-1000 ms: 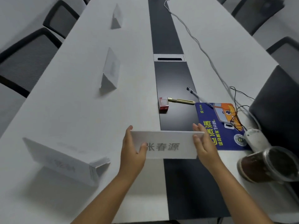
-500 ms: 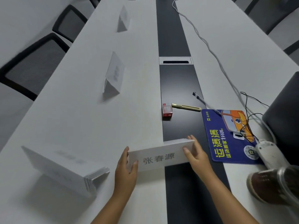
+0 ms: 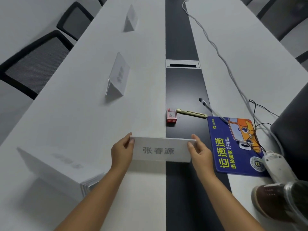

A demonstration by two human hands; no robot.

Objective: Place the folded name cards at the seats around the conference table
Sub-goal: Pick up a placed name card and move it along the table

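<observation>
A folded white name card (image 3: 160, 150) with three printed characters faces me at the near middle of the long white table (image 3: 70, 117). My left hand (image 3: 122, 151) pinches its left end and my right hand (image 3: 200, 153) pinches its right end. It straddles the table's dark centre strip (image 3: 183, 87). A stack of folded name cards (image 3: 55, 169) lies at the near left. Two more cards stand along the left side, one at mid table (image 3: 117, 77) and one farther back (image 3: 130, 19).
Black mesh chairs (image 3: 35, 64) line the left side; a dark chair back (image 3: 291, 139) is at the right. On the strip lie a small red box (image 3: 171, 115) and a pen (image 3: 191, 112). A blue mouse pad (image 3: 235, 145), cables, a white device and a lidded jar (image 3: 280, 200) sit at the right.
The card dipped down and tilted, then came level again between both hands, still held at its ends. The view shifted slightly.
</observation>
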